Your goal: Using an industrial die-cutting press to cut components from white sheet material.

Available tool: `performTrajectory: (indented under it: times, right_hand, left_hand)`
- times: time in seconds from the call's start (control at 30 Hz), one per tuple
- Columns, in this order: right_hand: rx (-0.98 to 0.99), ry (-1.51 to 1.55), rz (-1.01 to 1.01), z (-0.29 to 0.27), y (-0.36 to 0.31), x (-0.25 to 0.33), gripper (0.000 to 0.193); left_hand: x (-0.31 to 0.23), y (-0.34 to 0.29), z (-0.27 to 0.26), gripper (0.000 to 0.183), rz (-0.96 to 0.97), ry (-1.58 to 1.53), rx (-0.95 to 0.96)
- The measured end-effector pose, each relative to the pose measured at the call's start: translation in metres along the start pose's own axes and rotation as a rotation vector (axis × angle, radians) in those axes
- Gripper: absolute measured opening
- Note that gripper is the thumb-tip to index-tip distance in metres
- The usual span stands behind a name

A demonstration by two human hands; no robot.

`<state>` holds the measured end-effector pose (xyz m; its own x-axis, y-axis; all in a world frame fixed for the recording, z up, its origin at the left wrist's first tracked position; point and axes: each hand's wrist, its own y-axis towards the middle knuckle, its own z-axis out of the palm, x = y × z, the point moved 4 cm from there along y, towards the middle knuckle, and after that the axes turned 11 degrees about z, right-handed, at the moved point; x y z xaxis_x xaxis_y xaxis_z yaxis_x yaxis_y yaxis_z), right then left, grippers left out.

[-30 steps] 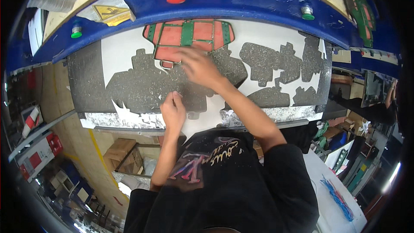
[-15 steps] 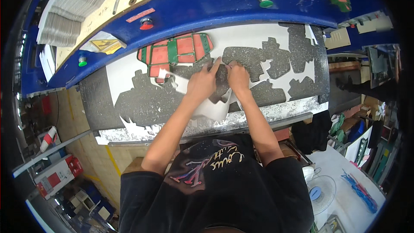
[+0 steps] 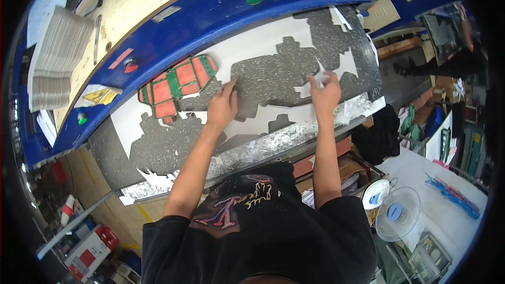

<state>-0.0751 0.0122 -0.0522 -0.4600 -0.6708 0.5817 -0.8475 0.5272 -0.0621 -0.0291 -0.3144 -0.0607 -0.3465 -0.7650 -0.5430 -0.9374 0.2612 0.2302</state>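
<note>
Head view: both hands over the cut white sheet (image 3: 263, 39).
Right hand (image 3: 326, 96) has thumb and forefinger apart at white scrap (image 3: 346, 66); left hand's (image 3: 222, 108) grip I can't tell, red-and-green frame (image 3: 174, 85) lying beyond it, leftward.

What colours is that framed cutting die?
The cutting die: red and green, clearest in the head view.

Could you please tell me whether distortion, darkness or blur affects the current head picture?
Head view: the blue beam bows from lens distortion; head view: the corners fall to black; head view: left hand and right hand look slightly soft.
</note>
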Motion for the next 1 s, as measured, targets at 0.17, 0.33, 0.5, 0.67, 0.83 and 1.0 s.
performTrajectory:
  times: [0.17, 0.33, 0.5, 0.67, 0.83, 1.0]
  right_hand:
    - [-0.22, -0.249, 0.111, 0.019, 0.038, -0.026, 0.091]
    - [-0.127, -0.312, 0.172, 0.057, 0.053, -0.058, 0.105]
    - [-0.046, -0.178, 0.386, 0.015, 0.036, 0.001, 0.12]
    - [0.149, 0.483, 0.368, 0.021, 0.034, -0.052, 0.127]
    - [0.591, 0.663, 0.065, 0.001, -0.058, -0.009, 0.079]
    - [1.294, 0.886, 0.169, 0.024, -0.184, 0.061, 0.059]
  left_hand:
    - [-0.06, 0.009, -0.004, 0.028, -0.159, -0.175, -0.12]
    - [-0.072, 0.007, 0.009, 0.03, -0.15, -0.254, -0.171]
    - [-0.071, -0.003, -0.005, 0.03, -0.194, -0.248, -0.209]
    - [-0.075, -0.007, -0.03, 0.023, -0.28, -0.247, -0.307]
    - [-0.055, -0.025, -0.081, 0.018, -0.384, -0.279, -0.62]
    - [-0.052, -0.045, -0.089, 0.015, -0.263, -0.396, -0.823]
